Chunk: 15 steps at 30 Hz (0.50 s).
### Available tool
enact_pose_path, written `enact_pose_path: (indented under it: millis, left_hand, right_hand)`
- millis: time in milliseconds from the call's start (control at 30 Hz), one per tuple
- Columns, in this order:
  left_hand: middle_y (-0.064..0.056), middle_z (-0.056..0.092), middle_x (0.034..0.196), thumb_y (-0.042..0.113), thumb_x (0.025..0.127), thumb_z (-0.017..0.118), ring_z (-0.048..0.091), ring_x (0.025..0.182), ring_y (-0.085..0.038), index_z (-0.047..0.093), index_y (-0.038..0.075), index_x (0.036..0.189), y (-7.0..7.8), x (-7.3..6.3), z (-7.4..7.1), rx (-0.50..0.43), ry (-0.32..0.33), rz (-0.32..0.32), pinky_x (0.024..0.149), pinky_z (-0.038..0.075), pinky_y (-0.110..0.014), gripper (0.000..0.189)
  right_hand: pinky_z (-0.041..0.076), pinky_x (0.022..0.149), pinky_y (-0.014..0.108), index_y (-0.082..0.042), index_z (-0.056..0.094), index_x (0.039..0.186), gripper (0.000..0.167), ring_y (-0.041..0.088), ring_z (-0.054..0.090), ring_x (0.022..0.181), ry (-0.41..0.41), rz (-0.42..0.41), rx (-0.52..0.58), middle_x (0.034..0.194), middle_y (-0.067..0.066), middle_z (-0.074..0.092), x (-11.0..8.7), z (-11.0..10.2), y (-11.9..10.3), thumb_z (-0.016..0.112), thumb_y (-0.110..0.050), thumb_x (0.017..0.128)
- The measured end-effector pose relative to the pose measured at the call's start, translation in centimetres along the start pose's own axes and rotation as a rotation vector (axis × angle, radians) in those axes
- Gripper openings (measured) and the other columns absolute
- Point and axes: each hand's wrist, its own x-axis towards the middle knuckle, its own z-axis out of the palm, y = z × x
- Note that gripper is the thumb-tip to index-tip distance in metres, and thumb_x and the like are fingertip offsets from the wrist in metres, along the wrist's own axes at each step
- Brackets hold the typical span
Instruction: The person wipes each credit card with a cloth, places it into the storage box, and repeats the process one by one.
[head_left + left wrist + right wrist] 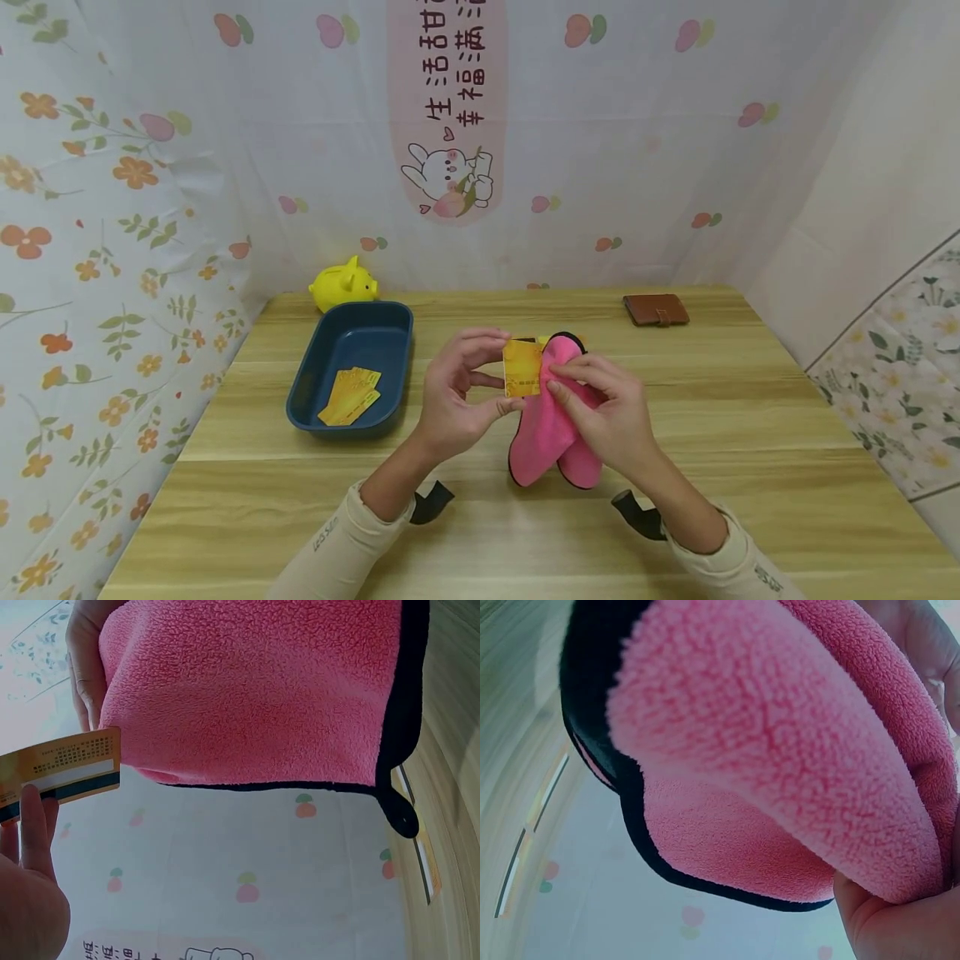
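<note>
Between the thumb and fingers of my left hand (459,398) a gold bank card (521,368) is pinched by its edges, upright above the table. The left wrist view shows the card's back (71,759), with a white strip and a dark stripe. My right hand (613,410) grips a pink towel (547,437) with black edging, bunched against the card's right side. The towel hangs in folds over the table. Fleecy pile and a small black loop show on the towel (255,697) in the left wrist view. In the right wrist view the towel (727,727) hides most of the fingers.
A dark blue basin (408,354) at the left holds several gold cards (351,396). Behind it stands a yellow piggy bank (341,286). A brown wallet (656,309) lies at the back right. More cards (426,862) lie on the table (735,417) beyond the towel.
</note>
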Motion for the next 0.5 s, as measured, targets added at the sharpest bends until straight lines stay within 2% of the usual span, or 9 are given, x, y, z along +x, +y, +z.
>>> enact_pose_path:
  millis: [233,300,367,500]
  left_hand:
    - [-0.028,0.053,0.119,0.026,0.082,0.080,0.068,0.105,-0.028,0.053,-0.013,0.116,0.00,-0.03,0.09,0.000,0.059,0.031,0.068,0.061,-0.038,0.058]
    - [-0.028,0.053,0.119,0.025,0.082,0.081,0.068,0.105,-0.027,0.053,-0.013,0.115,-0.02,-0.05,0.08,0.000,0.065,0.035,0.069,0.061,-0.038,0.058]
    - [-0.028,0.053,0.119,0.019,0.081,0.082,0.068,0.105,-0.028,0.053,-0.013,0.115,-0.03,-0.09,0.05,0.004,0.065,0.035,0.069,0.061,-0.039,0.055]
    - [-0.028,0.054,0.119,-0.008,0.071,0.085,0.067,0.104,-0.035,0.053,-0.011,0.115,-0.06,-0.26,-0.07,0.058,0.073,0.019,0.068,0.061,-0.039,0.055]
  right_hand:
    - [0.049,0.059,0.015,0.003,0.076,0.098,0.024,0.013,0.060,0.079,-0.017,-0.031,-0.002,0.088,0.008,0.069,-0.39,0.22,-0.19,0.079,0.012,0.075]
    - [0.049,0.059,0.015,0.003,0.076,0.098,0.024,0.014,0.060,0.079,-0.022,-0.034,0.004,0.088,0.008,0.069,-0.53,0.24,-0.22,0.079,0.012,0.076]
    - [0.049,0.060,0.015,0.003,0.076,0.098,0.024,0.014,0.060,0.079,-0.031,-0.039,-0.001,0.088,0.008,0.069,-0.63,0.22,-0.24,0.079,0.012,0.076]
    - [0.051,0.062,0.015,0.001,0.076,0.098,0.025,0.014,0.062,0.080,-0.054,-0.043,-0.016,0.089,0.007,0.070,-0.88,0.16,-0.24,0.079,0.011,0.076]
